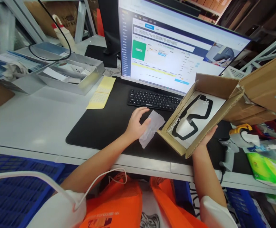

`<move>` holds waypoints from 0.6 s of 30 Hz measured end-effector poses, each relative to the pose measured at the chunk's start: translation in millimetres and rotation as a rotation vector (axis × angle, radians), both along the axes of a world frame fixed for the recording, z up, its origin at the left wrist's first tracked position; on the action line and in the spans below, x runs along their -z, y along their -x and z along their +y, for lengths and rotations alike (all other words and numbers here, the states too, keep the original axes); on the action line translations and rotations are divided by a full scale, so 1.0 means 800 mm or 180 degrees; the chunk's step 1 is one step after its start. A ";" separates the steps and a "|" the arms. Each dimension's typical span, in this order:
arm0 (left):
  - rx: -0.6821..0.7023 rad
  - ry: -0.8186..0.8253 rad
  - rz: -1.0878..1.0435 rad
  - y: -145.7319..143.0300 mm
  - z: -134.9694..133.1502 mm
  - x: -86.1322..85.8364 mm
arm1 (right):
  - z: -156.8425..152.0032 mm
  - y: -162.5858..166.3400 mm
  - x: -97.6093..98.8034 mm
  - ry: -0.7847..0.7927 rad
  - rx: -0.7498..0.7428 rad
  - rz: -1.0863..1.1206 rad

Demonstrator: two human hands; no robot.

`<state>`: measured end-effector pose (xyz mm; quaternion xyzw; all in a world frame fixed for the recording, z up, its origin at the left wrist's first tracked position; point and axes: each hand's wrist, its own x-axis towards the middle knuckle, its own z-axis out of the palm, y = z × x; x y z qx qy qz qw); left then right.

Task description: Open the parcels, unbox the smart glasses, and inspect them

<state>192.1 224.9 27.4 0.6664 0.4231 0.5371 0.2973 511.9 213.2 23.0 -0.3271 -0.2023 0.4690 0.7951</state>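
My left hand hovers over the black desk mat, fingers curled on a small clear plastic bag. My right hand is under an open cardboard box and holds it tilted towards me. Inside the box lies a white card printed with a black goggle outline. The box is just in front of the black keyboard and the monitor.
A metal tray with papers and a cable sits at the back left, yellow label sheets beside it. Stacked cardboard boxes stand at the right, with a handheld scanner and green packets below. Blue crates are under the desk.
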 end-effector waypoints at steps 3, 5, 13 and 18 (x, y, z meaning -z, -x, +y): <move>0.1106 0.0631 -0.0830 -0.004 -0.014 -0.012 | -0.003 0.008 0.003 -0.0010 0.0144 -0.0240; 0.1797 0.1246 -0.1043 -0.008 -0.020 -0.015 | -0.006 0.015 0.006 -0.0010 0.0188 -0.0382; 0.1526 0.1873 0.0007 -0.009 -0.025 -0.007 | -0.027 0.030 0.007 0.0040 0.0138 -0.0842; 0.2187 0.1858 -0.0576 -0.009 -0.028 -0.013 | -0.024 0.011 0.002 -0.0120 -0.0055 -0.0819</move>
